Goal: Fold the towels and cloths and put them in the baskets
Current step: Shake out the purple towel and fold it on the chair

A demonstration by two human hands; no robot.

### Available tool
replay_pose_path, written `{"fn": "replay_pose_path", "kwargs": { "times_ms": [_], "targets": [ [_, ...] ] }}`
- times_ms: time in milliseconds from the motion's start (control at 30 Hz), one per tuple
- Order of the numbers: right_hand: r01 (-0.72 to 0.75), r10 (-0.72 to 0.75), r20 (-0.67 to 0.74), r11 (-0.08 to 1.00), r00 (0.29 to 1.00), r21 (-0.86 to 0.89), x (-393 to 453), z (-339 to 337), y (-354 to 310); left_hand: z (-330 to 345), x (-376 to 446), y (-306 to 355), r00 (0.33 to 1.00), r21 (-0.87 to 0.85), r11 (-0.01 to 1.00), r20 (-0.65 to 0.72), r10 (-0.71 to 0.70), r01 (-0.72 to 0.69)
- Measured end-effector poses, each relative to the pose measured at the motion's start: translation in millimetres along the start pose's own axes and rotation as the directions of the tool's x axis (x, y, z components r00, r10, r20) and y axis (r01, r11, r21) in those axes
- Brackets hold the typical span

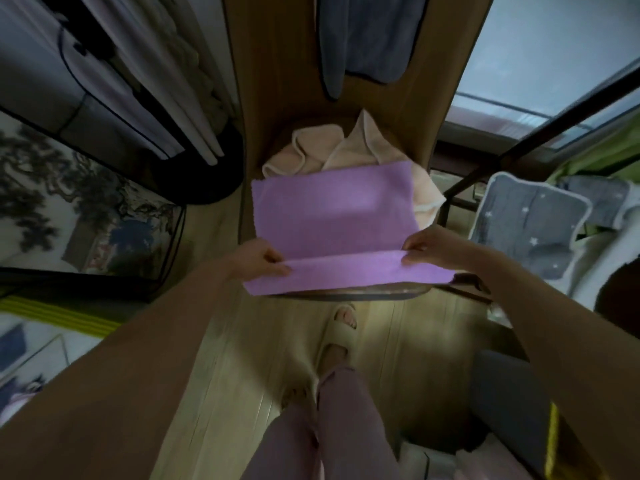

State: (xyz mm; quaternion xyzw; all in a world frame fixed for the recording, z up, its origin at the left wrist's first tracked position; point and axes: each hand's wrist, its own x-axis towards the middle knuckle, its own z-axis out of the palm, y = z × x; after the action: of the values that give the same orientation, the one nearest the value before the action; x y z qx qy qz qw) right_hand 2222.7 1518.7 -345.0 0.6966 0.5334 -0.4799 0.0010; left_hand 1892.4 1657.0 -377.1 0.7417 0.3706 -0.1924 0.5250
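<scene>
Your left hand [265, 259] and right hand [424, 247] each pinch the purple cloth [332, 216] at a crease, fingers closed on the fabric at 9 and 3 o'clock of it. The cloth lies spread over the table [346, 295], its near strip hanging toward you, with a pink towel [311, 150] heaped just past it at 12 o'clock. Keep both pinches level and the crease taut, then carry it away from you so the edges meet squarely (uneven pull would skew the fold). No basket is plainly visible, so look for one once the folding is finished.
</scene>
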Motion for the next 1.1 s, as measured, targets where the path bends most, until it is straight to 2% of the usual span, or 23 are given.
{"fn": "replay_pose_path", "kwargs": {
  "times_ms": [100,167,233,400,600,733,800,833,900,933,967,1033,1100],
  "targets": [
    [0.018,-0.015,-0.225,1.0,0.974,0.012,37.0,-28.0,1.1,-30.2,22.9,8.3,0.961,-0.093,0.996,-0.276,-0.03,0.004],
    [0.007,0.004,-0.33,1.0,0.944,0.03,62.5,-41.7,-0.2,-45.4,43.1,15.4,0.923,-0.063,0.998,-0.382,-0.05,0.028],
    [0.012,-0.014,-0.363,1.0,0.932,-0.008,85.8,-50.6,-1.7,-55.4,64.9,17.2,0.893,-0.023,0.997,-0.443,-0.081,0.079],
    [-0.006,-0.002,-0.383,1.0,0.924,-0.018,127.6,-66.7,3.2,-70.8,104.2,12.7,0.837,-0.027,0.988,-0.529,-0.141,0.149],
    [0.012,-0.044,-0.396,0.996,0.917,-0.084,159.4,-65.2,11.5,-77.0,121.3,2.0,0.806,0.024,0.969,-0.56,-0.19,0.244],
    [-0.014,-0.038,-0.419,0.993,0.907,-0.121,169.3,-59.4,11.1,-77.1,131.0,1.3,0.781,-0.012,0.948,-0.563,-0.27,0.319],
    [-0.047,-0.062,-0.518,0.98,0.853,-0.194,170.8,-54.0,8.5,-74.6,133.4,3.9,0.741,-0.024,0.939,-0.607,-0.287,0.344],
    [-0.062,-0.096,-0.603,0.97,0.792,-0.236,170.6,-47.9,5.6,-71.3,132.7,5.3,0.689,-0.019,0.937,-0.672,-0.271,0.349],
    [-0.037,-0.171,-0.734,0.966,0.658,-0.257,167.3,-27.4,-5.8,-55.9,128.4,10.4,0.533,0.034,0.956,-0.835,-0.133,0.291],
    [0.023,-0.211,-0.756,0.968,0.62,-0.251,166.5,-11.8,-15.8,-41.6,128.3,14.0,0.49,0.099,0.97,-0.871,-0.023,0.221],
    [0.093,-0.254,-0.748,0.964,0.613,-0.251,169.1,7.0,-25.1,-25.1,131.3,17.0,0.505,0.187,0.97,-0.859,0.085,0.154],
    [0.186,-0.34,-0.663,0.938,0.667,-0.294,179.3,42.8,-36.6,5.3,146.4,15.3,0.653,0.378,0.924,-0.717,0.245,0.067],
    [0.202,-0.378,-0.494,0.906,0.783,-0.373,190.9,60.7,-31.8,17.3,163.1,4.7,0.768,0.445,0.889,-0.605,0.212,0.105]
  ]
}}
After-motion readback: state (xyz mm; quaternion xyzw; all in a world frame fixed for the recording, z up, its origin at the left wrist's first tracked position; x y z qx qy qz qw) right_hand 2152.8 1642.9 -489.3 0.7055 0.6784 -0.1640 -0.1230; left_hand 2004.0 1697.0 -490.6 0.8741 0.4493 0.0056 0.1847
